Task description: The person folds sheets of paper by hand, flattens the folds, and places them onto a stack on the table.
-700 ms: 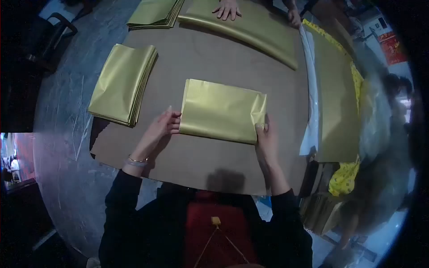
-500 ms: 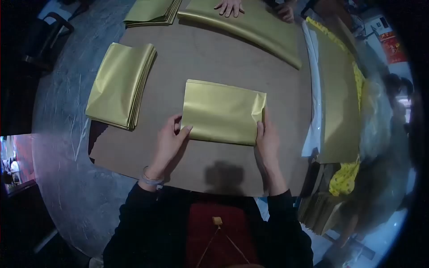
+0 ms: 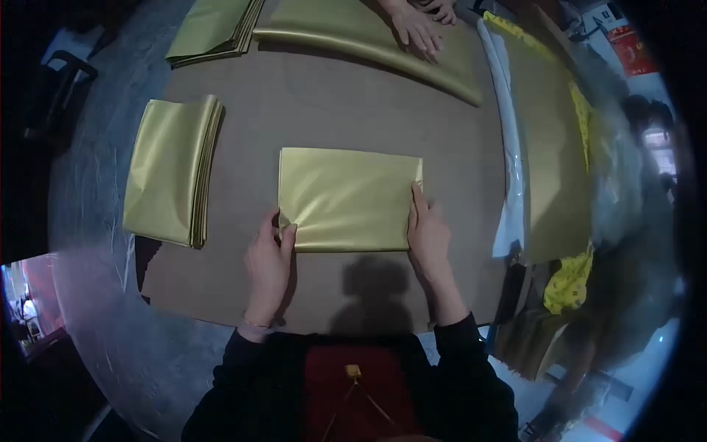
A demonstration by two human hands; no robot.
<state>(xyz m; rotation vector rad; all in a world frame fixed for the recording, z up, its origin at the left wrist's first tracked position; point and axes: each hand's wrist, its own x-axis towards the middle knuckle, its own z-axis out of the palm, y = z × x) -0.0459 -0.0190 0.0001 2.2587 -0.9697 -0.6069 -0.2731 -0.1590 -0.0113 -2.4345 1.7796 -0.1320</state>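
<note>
"What am I working on, and how does it lie?"

"A folded gold sheet (image 3: 350,202). It rests on the brown board (image 3: 339,118), straight in front of you and between your two hands. Its long axis runs left to right, from one hand to the other, with one long edge facing your body."

"Which hand is nearer?"

"Neither; both touch it. Your left hand (image 3: 269,265) grasps the near left corner, thumb on top, and creases fan out from there. From that hand, the sheet reaches away to your right. Your right hand (image 3: 430,239) lies along the right short edge, a little farther from you than the left, one digit over the top. Its other fingers are largely hidden, so I can't tell whether you're pinching the sheet there."

"And around it?"

"Left of the sheet, well apart, is a folded gold stack (image 3: 163,173), with a second stack (image 3: 212,31) beyond. Across the board, another person's hand (image 3: 417,31) is on a large gold sheet (image 3: 324,26). On your right, past a white strip (image 3: 512,169), lies a flat gold panel (image 3: 556,162), with yellow material (image 3: 567,286) by its near end."
</note>
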